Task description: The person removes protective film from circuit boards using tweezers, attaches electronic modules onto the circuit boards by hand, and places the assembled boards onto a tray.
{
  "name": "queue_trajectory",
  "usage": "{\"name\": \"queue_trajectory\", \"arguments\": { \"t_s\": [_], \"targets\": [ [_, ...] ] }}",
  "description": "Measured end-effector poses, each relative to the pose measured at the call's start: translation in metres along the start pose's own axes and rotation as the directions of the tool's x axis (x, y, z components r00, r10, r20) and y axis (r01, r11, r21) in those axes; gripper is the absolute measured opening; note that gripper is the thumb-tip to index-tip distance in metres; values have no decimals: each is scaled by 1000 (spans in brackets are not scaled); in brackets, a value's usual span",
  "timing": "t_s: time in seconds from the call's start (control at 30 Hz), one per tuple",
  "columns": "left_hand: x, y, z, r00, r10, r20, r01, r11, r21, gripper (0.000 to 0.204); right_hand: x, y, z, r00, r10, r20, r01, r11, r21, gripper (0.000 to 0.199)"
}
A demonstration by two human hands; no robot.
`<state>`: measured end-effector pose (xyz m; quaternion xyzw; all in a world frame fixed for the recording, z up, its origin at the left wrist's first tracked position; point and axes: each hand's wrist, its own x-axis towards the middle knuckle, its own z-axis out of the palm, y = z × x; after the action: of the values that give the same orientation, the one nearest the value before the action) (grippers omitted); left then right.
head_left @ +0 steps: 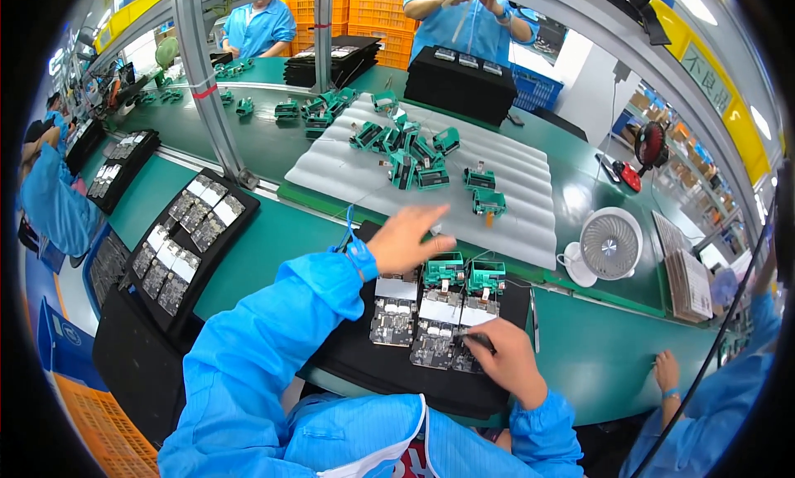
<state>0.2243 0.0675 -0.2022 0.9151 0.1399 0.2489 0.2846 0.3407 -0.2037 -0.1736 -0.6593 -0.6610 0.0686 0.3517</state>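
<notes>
My left hand (410, 239) reaches over the far edge of a black foam pad (348, 345), its fingers spread, holding nothing. Under and beside it lie several dark circuit boards (393, 322) with white label areas. Two green plastic modules (445, 268) stand at the boards' far ends. My right hand (509, 360) pinches a slim dark tool (478, 340), its exact kind partly hidden by the fingers. The tool's tip is over the right-hand boards. Beyond my left hand, a ribbed white foam sheet (522, 176) bears a pile of green modules (406, 151).
At left, a black tray (240, 200) holds more boards. A white round fan (610, 244) and a white cup (577, 267) stand at right. A metal post (203, 80) rises beyond the left tray. Co-workers in blue sit across and at both sides; one hand (665, 370) rests at right.
</notes>
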Motion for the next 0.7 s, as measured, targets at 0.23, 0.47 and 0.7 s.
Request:
{"name": "queue_trajectory", "arguments": {
  "t_s": [0.23,0.47,0.7],
  "targets": [
    [64,-84,-26,949,158,-273,53,774,631,64,6,-1,5,995,-47,91,44,999,29,16],
    [67,-105,-56,985,155,-71,-73,758,649,51,16,7,6,988,-56,143,57,998,-2,14],
    [25,-63,-74,962,-124,-242,156,980,119,54,35,5,13,984,-113,141,109,994,31,17]
  ]
}}
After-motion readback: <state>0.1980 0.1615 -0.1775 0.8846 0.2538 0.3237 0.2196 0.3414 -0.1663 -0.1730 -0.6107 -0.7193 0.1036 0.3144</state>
